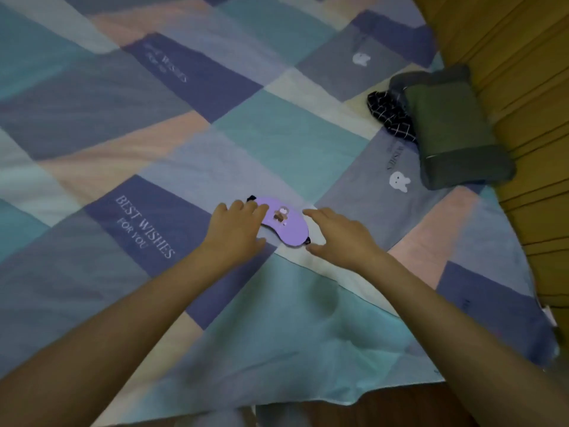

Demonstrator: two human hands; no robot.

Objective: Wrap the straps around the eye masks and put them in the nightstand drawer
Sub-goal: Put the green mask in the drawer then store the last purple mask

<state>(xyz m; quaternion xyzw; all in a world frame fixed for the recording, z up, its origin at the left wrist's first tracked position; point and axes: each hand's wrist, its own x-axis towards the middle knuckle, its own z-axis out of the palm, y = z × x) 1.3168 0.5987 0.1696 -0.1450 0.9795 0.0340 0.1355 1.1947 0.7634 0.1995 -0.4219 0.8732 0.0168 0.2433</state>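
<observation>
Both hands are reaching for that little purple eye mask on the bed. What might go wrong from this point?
The purple eye mask lies flat on soft patchwork bedding, so the left hand, whose fingers rest on its end, may pinch up cloth with it. Only small black strap ends show at its tips; the strap seems tucked beneath and could snag. The right hand hovers open and could nudge the mask aside.

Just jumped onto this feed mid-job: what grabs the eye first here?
The purple eye mask lies flat mid-frame on the patchwork bedspread. The left hand rests its fingers on the mask's left end, while the open right hand reaches toward its right end. A dark green pillow sits at the bed's far right.
</observation>
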